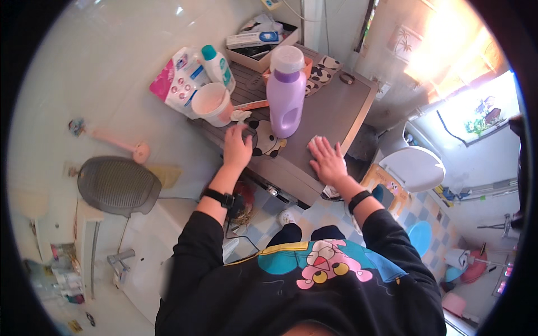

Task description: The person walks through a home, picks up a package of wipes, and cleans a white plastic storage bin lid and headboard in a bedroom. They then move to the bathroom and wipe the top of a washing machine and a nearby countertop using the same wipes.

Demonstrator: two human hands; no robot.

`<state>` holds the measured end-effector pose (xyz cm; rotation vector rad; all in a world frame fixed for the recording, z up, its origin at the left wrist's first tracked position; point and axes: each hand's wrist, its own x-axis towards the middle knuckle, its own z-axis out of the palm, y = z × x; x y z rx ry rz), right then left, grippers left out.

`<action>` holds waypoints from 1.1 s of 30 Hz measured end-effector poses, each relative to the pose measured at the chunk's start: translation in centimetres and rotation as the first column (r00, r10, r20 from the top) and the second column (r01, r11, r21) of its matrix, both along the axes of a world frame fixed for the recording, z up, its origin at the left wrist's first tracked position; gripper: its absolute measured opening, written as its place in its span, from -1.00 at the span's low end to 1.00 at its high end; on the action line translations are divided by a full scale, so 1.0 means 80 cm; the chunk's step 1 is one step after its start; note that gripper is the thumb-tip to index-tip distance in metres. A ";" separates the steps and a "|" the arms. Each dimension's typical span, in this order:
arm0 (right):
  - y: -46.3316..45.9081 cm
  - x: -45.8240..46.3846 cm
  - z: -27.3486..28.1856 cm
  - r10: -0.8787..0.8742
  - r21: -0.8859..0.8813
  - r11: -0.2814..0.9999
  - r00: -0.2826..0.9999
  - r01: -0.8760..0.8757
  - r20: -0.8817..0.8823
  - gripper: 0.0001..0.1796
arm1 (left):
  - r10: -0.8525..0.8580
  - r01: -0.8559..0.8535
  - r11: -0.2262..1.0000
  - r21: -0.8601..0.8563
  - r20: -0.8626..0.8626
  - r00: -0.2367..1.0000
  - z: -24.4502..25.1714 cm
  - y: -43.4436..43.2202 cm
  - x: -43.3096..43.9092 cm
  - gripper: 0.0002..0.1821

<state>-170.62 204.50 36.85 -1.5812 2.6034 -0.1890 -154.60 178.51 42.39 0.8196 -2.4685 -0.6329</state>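
Note:
My right hand [328, 163] lies flat on a white wiping cloth [331, 191], pressed to the brown top of a cabinet [336, 107] near its front right corner. The cloth shows past my fingertips and beside the wrist. Over the front left edge is my left hand [237, 150], its fingers loosely bent with nothing visible in them. A crumpled white tissue [240, 115] lies just beyond those fingers. Beside that hand a panda-shaped mat [265, 138] rests on the top. A lilac detergent bottle [287, 98] stands upright between my hands, at the mat's far edge.
A white plastic tub [211, 103], a pink and white pouch [180, 84] and a teal-capped bottle [218, 67] stand at the back left. An open box [252, 61] holds small packages behind them. Right of the cabinet is a toilet with its lid [414, 168] raised; a sink [145, 248] is at left.

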 end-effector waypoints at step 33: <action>0.227 -0.632 0.116 -0.840 -0.899 -0.193 0.408 0.393 0.358 0.06 | -0.194 0.150 0.915 0.373 0.081 0.978 0.060 0.248 -0.226 -0.89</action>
